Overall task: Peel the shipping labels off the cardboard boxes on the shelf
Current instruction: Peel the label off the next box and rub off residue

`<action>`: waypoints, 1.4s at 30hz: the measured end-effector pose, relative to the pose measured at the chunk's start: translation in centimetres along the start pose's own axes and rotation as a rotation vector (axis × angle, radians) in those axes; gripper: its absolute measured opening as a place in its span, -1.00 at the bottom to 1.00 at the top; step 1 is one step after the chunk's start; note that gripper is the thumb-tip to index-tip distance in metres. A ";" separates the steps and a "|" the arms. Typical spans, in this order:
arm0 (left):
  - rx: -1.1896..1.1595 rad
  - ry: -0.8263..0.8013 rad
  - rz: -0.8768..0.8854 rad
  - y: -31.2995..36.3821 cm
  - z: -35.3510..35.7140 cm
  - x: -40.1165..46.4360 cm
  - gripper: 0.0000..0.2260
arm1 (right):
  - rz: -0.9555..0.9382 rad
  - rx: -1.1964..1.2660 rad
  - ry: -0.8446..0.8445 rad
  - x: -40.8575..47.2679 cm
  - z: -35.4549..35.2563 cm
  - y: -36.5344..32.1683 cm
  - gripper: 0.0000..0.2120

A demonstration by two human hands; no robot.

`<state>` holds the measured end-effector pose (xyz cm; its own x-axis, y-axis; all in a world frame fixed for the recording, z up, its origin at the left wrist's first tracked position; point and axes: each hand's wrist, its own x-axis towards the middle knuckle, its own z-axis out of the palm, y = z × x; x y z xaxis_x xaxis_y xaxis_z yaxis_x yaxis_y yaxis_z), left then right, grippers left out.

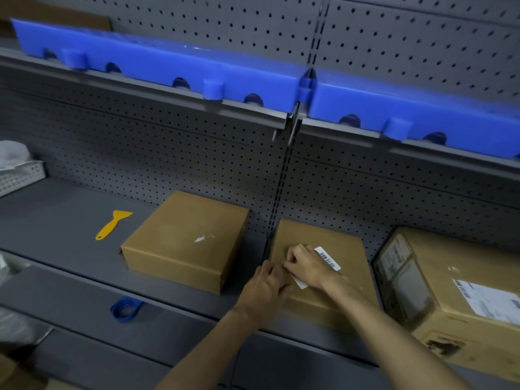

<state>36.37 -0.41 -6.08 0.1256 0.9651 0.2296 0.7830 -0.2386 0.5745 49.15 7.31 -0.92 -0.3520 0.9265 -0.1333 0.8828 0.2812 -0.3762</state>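
Observation:
Three cardboard boxes stand on the grey shelf (70,249). The left box (183,243) shows only small white label scraps on top. On the middle box (346,249) lies a white barcode label (327,257), mostly hidden under my right hand (305,266), whose curled fingers pinch the label's near-left edge. My left hand (264,291) grips the middle box's front left corner. The right box (450,311) carries a white shipping label (489,301) on top and another sticker on its left side.
A yellow plastic scraper (114,224) lies on the shelf left of the boxes. A blue tape dispenser (125,308) sits at the shelf's front edge. A white basket (19,175) stands far left. Blue plastic trays (225,71) fill the upper shelf against the pegboard.

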 end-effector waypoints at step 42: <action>-0.068 0.041 0.020 0.1 0.1 -0.2 -0.78 | 0.055 -0.019 0.028 0.5 0.0 -0.4 -0.84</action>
<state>36.46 -0.59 -6.13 0.1142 0.9553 0.2726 0.7369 -0.2655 0.6217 48.64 7.65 -0.83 -0.2941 0.9472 -0.1278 0.9064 0.2340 -0.3517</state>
